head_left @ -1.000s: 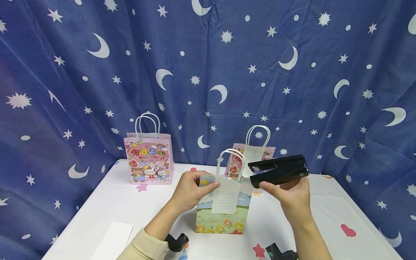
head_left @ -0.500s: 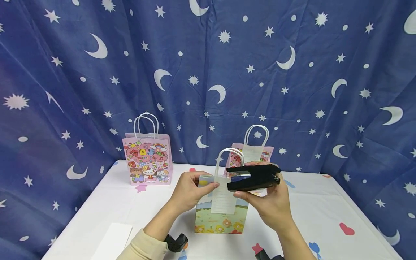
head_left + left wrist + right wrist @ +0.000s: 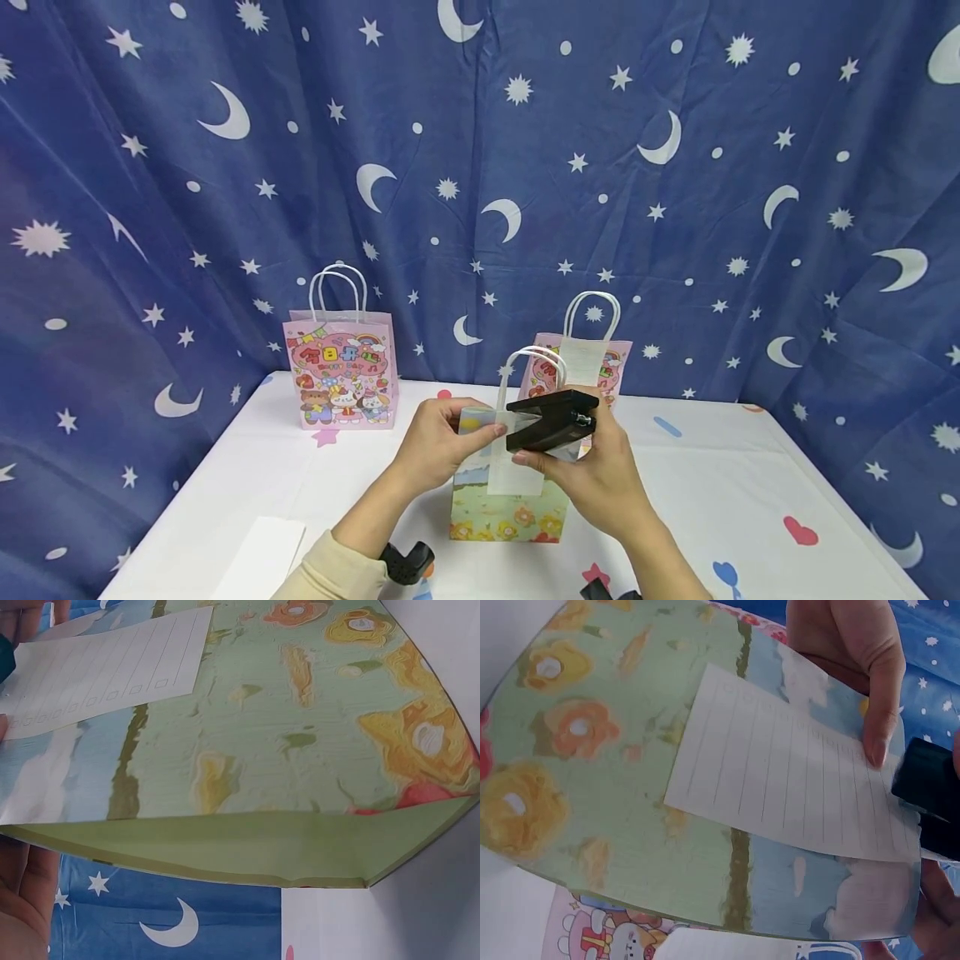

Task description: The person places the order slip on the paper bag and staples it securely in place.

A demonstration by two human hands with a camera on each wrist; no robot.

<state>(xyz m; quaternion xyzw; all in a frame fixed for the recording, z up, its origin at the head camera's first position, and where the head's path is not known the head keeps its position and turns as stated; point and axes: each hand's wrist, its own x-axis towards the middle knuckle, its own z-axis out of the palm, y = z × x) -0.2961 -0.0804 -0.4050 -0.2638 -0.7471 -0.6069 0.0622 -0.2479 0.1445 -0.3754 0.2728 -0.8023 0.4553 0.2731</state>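
A floral paper bag (image 3: 517, 517) stands on the table, with a lined paper slip (image 3: 517, 475) against its front near the top. My left hand (image 3: 435, 446) pinches the slip to the bag's top edge, thumb in front. In my right hand (image 3: 600, 483) is a black stapler (image 3: 555, 419), its nose over the top edge of the bag and slip beside my left thumb. The right wrist view shows the slip (image 3: 795, 772) lying across the bag and the stapler (image 3: 928, 780) at its upper end. From the left wrist, the bag's underside (image 3: 300, 844) fills the lower part.
A pink cartoon gift bag (image 3: 345, 375) stands at the back left. Another pink bag (image 3: 540, 375) with a paper slip (image 3: 585, 358) at its handle stands behind the floral bag. White paper (image 3: 262, 554) lies at the front left. A blue curtain (image 3: 420, 208) hangs behind the table.
My right hand has moved left and a little down with the stapler, bringing it from beside the bag onto the top edge. My left hand has kept its hold on the bag and slip.
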